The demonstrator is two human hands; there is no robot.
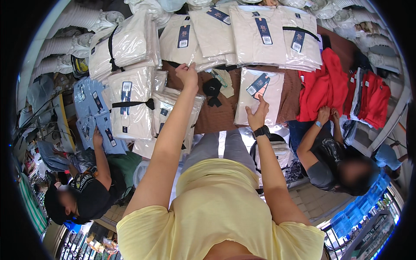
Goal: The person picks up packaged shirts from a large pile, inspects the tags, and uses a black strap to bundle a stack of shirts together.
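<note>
My left hand (188, 76) is closed in a pinch at the near edge of a far stack of bagged cream shirts (170, 47). What its fingertips hold is too small to make out. My right hand (258, 113), a dark watch on its wrist, rests on a single cream shirt in a clear bag (272, 93). Its thumb and forefinger are spread, and the forefinger touches the orange end of a navy hang tag (258, 84). Between my hands lie a coil of black ribbon (212, 88) and a beige scrap (227, 89) on the brown tablecloth (216, 117).
Stacks of bagged shirts tied with black bands (130, 104) stand at left; more line the back. Blue bagged shirts (92, 102) lie beyond, under a co-worker's hand (98, 138). At right, another person's hands (324, 116) touch red garments (323, 84).
</note>
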